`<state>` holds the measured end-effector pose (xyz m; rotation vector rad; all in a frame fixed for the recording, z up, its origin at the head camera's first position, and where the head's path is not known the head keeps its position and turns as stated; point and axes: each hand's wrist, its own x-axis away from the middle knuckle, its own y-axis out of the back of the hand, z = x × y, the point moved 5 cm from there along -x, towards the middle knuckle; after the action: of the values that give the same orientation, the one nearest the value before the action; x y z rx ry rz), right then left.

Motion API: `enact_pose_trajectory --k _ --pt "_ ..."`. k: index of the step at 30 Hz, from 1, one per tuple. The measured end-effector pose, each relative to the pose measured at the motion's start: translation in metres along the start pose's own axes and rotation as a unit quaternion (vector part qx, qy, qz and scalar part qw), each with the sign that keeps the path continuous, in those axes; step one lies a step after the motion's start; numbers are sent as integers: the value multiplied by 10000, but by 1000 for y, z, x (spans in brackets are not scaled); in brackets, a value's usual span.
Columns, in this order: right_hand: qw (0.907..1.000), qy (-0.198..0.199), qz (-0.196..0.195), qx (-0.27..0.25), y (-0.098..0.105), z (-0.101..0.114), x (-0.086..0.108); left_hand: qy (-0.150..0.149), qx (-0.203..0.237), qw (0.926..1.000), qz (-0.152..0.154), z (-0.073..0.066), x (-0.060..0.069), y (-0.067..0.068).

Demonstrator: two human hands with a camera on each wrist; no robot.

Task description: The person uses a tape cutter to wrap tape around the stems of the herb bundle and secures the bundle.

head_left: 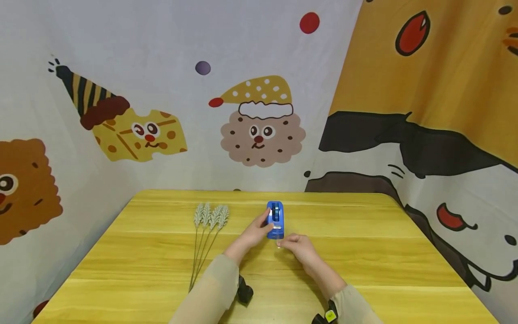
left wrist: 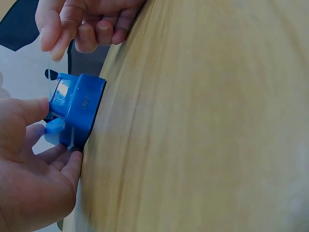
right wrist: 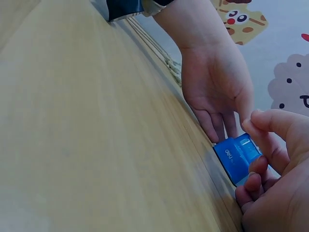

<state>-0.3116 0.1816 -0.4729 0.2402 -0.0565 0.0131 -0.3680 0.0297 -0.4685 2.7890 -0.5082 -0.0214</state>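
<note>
A blue tape dispenser [head_left: 276, 234] marked "deli" stands on the wooden table, its toothed cutter [left wrist: 55, 91] showing in the left wrist view. My left hand [head_left: 252, 234] holds it from the left side, thumb by the cutter and the other fingers against its side and lower edge. Just in front of the dispenser, my right hand [head_left: 302, 248] pinches the end of a clear tape strip [left wrist: 49, 72] between thumb and forefinger. That strip runs from the cutter to the pinch. In the right wrist view my right fingers partly cover the dispenser [right wrist: 233, 157].
Several pale artificial wheat stalks [head_left: 205, 238] lie on the table [head_left: 133, 252], left of my left forearm. Behind the table's far edge hangs a white cloth [head_left: 170, 81] printed with cartoon figures. A black wrist device [head_left: 244, 291] sits on my left wrist.
</note>
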Motion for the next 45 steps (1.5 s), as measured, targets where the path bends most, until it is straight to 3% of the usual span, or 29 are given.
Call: enact_pose_trajectory --k 10,19,23,32,35,45 --pt "9997 -114 -154 145 1 -3 6 23 -40 10000 11 0 0 0" --pt "9998 -84 156 82 2 0 14 37 -52 10000 -19 1 0 1" --pt "9998 -53 192 83 2 -1 16 -65 -42 10000 -12 -1 1 0" --pt "9995 29 289 111 2 9 28 9 -26 10000 -61 -3 2 1" --pt "9994 35 338 114 3 1 25 34 4 10000 -46 -2 2 1" --pt "9985 213 501 61 2 2 32 39 23 10000 -51 2 1 0"
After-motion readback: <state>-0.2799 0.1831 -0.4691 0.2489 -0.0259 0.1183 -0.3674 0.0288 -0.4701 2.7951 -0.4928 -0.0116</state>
